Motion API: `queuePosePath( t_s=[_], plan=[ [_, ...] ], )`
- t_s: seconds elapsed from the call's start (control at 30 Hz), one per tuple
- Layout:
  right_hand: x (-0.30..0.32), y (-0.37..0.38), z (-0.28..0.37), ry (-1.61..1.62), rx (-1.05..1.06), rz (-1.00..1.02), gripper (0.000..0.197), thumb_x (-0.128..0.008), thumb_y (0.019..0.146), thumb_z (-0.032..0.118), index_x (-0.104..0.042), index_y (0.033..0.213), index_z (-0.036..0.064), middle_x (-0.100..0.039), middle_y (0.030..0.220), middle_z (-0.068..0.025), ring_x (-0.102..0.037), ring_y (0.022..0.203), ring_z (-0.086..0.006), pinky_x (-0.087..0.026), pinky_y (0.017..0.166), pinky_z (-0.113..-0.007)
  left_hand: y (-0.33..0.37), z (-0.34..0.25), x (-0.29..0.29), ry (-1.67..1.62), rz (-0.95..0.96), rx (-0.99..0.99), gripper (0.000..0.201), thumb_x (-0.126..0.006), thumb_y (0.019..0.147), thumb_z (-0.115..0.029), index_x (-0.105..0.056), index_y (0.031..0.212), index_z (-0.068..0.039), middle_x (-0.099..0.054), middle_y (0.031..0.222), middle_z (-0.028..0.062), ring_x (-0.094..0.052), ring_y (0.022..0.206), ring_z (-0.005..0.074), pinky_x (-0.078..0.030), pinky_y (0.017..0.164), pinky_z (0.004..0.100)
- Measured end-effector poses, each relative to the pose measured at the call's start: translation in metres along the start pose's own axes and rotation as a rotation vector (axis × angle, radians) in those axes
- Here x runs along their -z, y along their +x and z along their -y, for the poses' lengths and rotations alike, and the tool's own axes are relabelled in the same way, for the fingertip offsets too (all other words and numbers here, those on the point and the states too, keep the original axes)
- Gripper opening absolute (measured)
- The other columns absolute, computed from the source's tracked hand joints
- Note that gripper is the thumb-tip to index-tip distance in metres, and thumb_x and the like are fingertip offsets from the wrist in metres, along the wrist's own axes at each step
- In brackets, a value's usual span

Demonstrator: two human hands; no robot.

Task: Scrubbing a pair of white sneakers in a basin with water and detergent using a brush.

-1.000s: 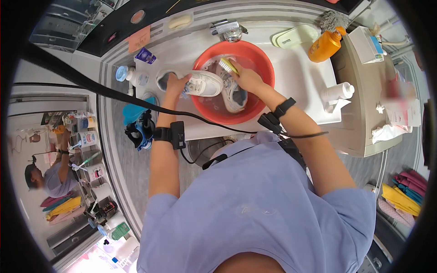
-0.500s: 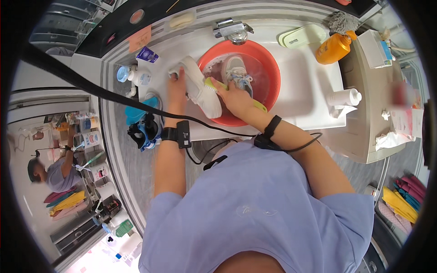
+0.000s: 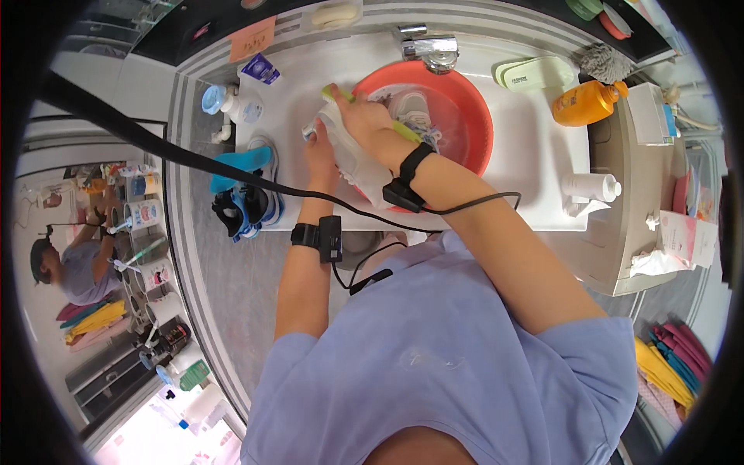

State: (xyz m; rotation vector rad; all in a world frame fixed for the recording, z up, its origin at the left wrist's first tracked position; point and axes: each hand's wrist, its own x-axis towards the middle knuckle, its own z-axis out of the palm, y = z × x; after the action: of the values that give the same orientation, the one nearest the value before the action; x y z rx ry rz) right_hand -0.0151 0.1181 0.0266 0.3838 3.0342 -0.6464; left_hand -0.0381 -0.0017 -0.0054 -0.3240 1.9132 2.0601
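Observation:
A white shoe (image 3: pixel 358 163) is tilted over the left rim of a red basin (image 3: pixel 482 116). My left hand (image 3: pixel 321 161) is closed on the shoe at its heel end, near the opening. My right hand (image 3: pixel 366 122) is wrapped round a lime-green scrub brush (image 3: pixel 406 130), with the brush's head against the heel end of the shoe. The bristles are hidden. Another light-coloured shoe (image 3: pixel 412 108) with laces sits in the basin's cloudy water, partly covered by my right hand and the brush handle.
The basin stands in a white sink (image 3: pixel 521 182) under a chrome faucet (image 3: pixel 435 53). To the right are pale green insoles (image 3: pixel 539 74), an orange pump bottle (image 3: pixel 585 105) and a white bottle (image 3: pixel 593 187). Blue-black shoes (image 3: pixel 246 209) lie left. A black cable (image 3: pixel 256 183) crosses the view.
My right hand and the brush have moved left and up, from the shoe's side to its heel end. The whole view has shifted slightly.

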Motion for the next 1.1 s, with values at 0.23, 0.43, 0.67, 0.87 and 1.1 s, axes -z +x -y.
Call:
queuePosePath(
  t_s=[0.23, 0.43, 0.67, 0.87, 1.1],
  plan=[
    [0.009, -0.087, 0.008, 0.002, 0.100, 0.054, 0.067, -0.046, 0.083, 0.012, -0.020, 0.143, 0.0288, -0.053, 0.095, -0.0225, -0.063, 0.068, -0.0353, -0.053, 0.056, -0.043, 0.020, 0.003, 0.003, -0.202, -0.064, -0.019, 0.044, -0.050, 0.092, -0.041, -0.059, 0.098, 0.002, -0.062, 0.088, 0.0078, -0.059, 0.074, 0.0152, -0.047, 0.066, 0.0282],
    [0.040, -0.128, 0.001, -0.114, 0.071, 0.196, 0.069, -0.046, 0.083, 0.011, -0.018, 0.143, 0.0303, -0.053, 0.094, -0.0224, -0.063, 0.067, -0.0355, -0.052, 0.054, -0.043, 0.021, -0.012, -0.010, -0.154, -0.065, -0.028, 0.045, -0.051, 0.092, -0.042, -0.060, 0.101, 0.001, -0.062, 0.092, 0.0079, -0.057, 0.083, 0.0141, -0.046, 0.074, 0.0285],
    [0.039, -0.025, -0.002, -0.120, 0.083, -0.155, 0.064, -0.045, 0.085, 0.016, -0.021, 0.143, 0.0273, -0.059, 0.087, -0.0220, -0.063, 0.068, -0.0363, -0.051, 0.055, -0.045, -0.003, -0.023, -0.029, -0.145, 0.090, 0.000, 0.055, -0.054, 0.090, -0.045, -0.056, 0.113, 0.006, -0.061, 0.104, 0.0114, -0.054, 0.094, 0.0156, -0.042, 0.083, 0.0277],
    [0.033, 0.002, 0.015, -0.030, 0.045, -0.198, 0.051, -0.041, 0.091, 0.023, -0.028, 0.141, 0.0218, -0.060, 0.090, -0.0253, -0.062, 0.069, -0.0395, -0.050, 0.058, -0.048, 0.009, -0.029, -0.020, -0.092, -0.006, -0.034, 0.058, -0.056, 0.088, -0.045, -0.055, 0.110, 0.009, -0.060, 0.101, 0.0100, -0.051, 0.095, 0.0150, -0.039, 0.086, 0.0263],
    [0.022, -0.108, 0.011, 0.044, 0.042, 0.090, 0.054, -0.038, 0.094, 0.028, -0.019, 0.144, 0.0221, -0.058, 0.087, -0.0282, -0.061, 0.068, -0.0432, -0.048, 0.061, -0.051, 0.014, -0.035, -0.011, -0.218, -0.092, 0.014, 0.048, -0.058, 0.087, -0.045, -0.060, 0.100, 0.002, -0.061, 0.088, 0.0047, -0.053, 0.079, 0.0108, -0.042, 0.071, 0.0263]
  ],
)
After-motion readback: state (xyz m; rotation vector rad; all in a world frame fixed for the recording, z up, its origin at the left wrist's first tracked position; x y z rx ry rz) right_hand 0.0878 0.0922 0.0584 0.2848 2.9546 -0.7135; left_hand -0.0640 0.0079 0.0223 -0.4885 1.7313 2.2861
